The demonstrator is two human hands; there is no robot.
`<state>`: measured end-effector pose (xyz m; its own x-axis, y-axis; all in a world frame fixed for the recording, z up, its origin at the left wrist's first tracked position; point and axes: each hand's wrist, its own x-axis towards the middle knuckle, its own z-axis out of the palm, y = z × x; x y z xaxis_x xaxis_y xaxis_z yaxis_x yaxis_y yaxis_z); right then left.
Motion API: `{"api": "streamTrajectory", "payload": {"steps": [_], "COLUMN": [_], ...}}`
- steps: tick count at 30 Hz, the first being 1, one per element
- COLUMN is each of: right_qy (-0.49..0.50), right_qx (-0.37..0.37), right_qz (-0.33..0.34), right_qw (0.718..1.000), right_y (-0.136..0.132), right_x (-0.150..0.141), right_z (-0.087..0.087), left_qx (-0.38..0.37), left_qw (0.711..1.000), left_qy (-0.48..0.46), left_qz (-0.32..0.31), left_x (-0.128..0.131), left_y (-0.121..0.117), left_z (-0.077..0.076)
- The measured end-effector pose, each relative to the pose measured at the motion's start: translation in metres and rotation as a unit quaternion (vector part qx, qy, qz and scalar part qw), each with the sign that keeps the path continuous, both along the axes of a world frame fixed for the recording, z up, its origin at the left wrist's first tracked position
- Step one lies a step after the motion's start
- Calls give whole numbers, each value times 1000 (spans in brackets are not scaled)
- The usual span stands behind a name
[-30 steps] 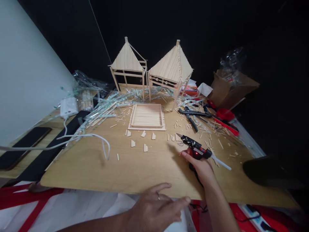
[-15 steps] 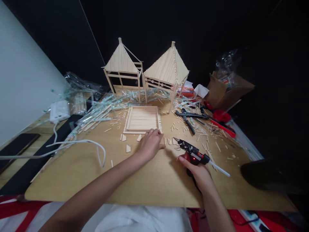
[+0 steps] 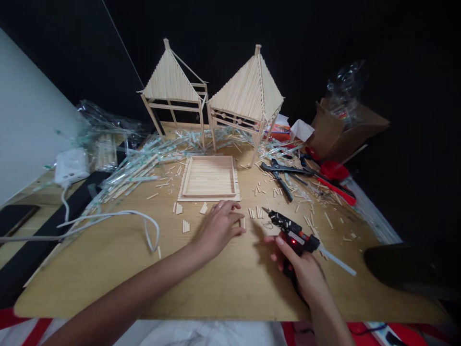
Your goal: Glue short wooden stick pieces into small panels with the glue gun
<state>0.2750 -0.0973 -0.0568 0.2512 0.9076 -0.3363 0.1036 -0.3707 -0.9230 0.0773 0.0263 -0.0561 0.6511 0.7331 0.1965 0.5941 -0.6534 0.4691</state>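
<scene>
My right hand (image 3: 304, 269) is wrapped round the grip of a black hot glue gun (image 3: 293, 230). A red light glows on the gun, a clear glue stick (image 3: 338, 262) sticks out of its back, and its nozzle points up and left. Just left of it, my left hand (image 3: 221, 228) has thumb and fingertips at the two ends of a short wooden stick (image 3: 243, 223), low over the table. Small groups of short sticks (image 3: 186, 226) lie on both sides of this hand. Beyond it is a flat stick-built base (image 3: 211, 175) with a raised rim.
Two stick-built model huts (image 3: 245, 91) with pointed roofs stand at the back. Plastic wrappers (image 3: 173, 149) and loose sticks lie before them. Black pliers (image 3: 279, 175) and red-handled cutters (image 3: 338, 190) are at right, near a cardboard box (image 3: 331, 129). A white cable (image 3: 137, 214) loops at left.
My left hand has drawn slightly back toward me, its fingers now at a short stick. The glue gun has shifted a little right and nearer. The camera view has also moved.
</scene>
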Motion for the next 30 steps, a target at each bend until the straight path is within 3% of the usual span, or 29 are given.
{"api": "streamTrajectory", "payload": {"steps": [6,12,19,30], "right_qy": [-29,-105,-30,-50], "right_qx": [-104,-100,-157,-151], "right_qz": [36,-6,-9,16], "right_qw": [994,989,987,987], "right_y": [-17,-17,-13,-3], "right_x": [-18,-25,-29,-32], "right_z": [11,16,12,22], "left_qx": [-37,-70,-93,-102], "left_qw": [999,996,993,992], "left_qy": [-38,-53,-72,-78], "left_qz": [12,18,21,23], "left_x": [-17,-15,-16,-17], "left_y": [-20,-24,-23,-23], "left_z": [-12,-13,-14,-12]}}
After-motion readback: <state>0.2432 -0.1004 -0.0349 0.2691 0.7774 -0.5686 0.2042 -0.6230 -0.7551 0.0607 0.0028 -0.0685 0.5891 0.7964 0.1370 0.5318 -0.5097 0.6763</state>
